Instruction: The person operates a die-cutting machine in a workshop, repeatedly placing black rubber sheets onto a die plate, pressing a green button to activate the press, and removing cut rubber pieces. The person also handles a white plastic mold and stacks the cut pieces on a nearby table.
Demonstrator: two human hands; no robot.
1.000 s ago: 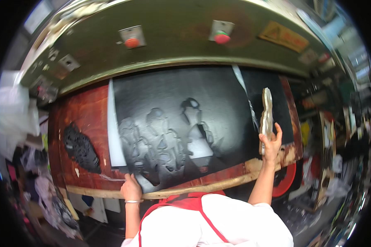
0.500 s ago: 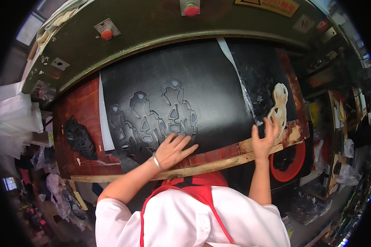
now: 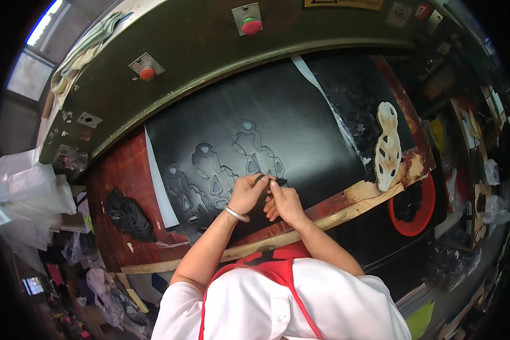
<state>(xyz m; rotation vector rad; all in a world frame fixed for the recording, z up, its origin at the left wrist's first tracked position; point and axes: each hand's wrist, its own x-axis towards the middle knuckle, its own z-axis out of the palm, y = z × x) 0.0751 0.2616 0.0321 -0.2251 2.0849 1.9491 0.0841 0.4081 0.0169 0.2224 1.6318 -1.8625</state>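
Note:
Both of my hands are together over the near edge of a black sheet [image 3: 306, 136] that looks like rubber. My left hand [image 3: 247, 194] and my right hand [image 3: 287, 204] are closed, pinching a small black piece [image 3: 260, 178] between their fingertips. Most of that piece is hidden by the fingers. Cut outlines [image 3: 208, 167] with pale openings, shaped like shoe-sole parts, run across the sheet's left half, just beyond my hands. A cream sole-shaped plate [image 3: 389, 141] with several holes lies apart from my hands, at the right.
A pile of black cut pieces [image 3: 129, 215] lies at the left of the reddish board [image 3: 105, 184]. Black scraps [image 3: 354, 122] lie at the far right. A red bowl [image 3: 429, 207] sits below the board's right end. Behind rises a green machine beam [image 3: 192, 42] with red buttons.
My right hand has left the cream plate at the right and come in to meet my left hand. Both now pinch a small black piece. The view has shifted a little.

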